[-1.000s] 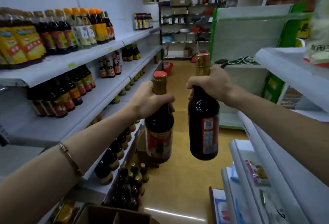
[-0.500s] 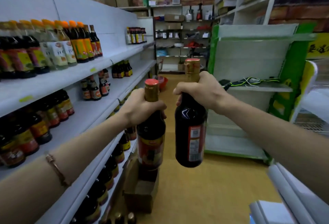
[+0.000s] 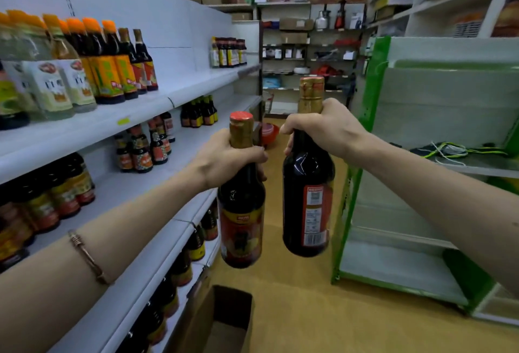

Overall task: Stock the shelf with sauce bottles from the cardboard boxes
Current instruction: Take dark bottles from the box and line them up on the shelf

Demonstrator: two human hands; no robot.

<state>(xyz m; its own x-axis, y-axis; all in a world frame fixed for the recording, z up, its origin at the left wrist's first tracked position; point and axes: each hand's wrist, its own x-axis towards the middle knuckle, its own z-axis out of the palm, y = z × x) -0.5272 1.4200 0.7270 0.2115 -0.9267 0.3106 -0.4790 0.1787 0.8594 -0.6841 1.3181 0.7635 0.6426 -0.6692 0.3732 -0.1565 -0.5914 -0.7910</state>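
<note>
Aisle floor point(image 3: 295, 310) runs open down the middle of the head view, bounded on the left by the front edges of the white shelves point(image 3: 157, 117) and on the right by the green-framed rack point(image 3: 362, 173). An open cardboard box point(image 3: 224, 321) stands on the floor hard against the foot of the white shelves, below the hands; its inside is too dark to tell what it holds.

Two dark sauce bottles are held up over the aisle, one per hand, close side by side but apart. The left bottle point(image 3: 242, 206), with a red cap and its front label toward the camera, hangs just beside the edge of a middle shelf. The right bottle point(image 3: 307, 195), with a gold cap, shows its back label and barcode and sits slightly higher. Many more bottles stand in groups on three shelf levels; I cannot count them exactly.

The left hand point(image 3: 227, 156) is wrapped around the neck of its bottle, fingers curled across the front, forearm reaching in from the lower left with a bracelet point(image 3: 88, 257) on it. The right hand point(image 3: 325, 128) clasps its bottle's neck from above, knuckles up, forearm stretching in from the right.
</note>
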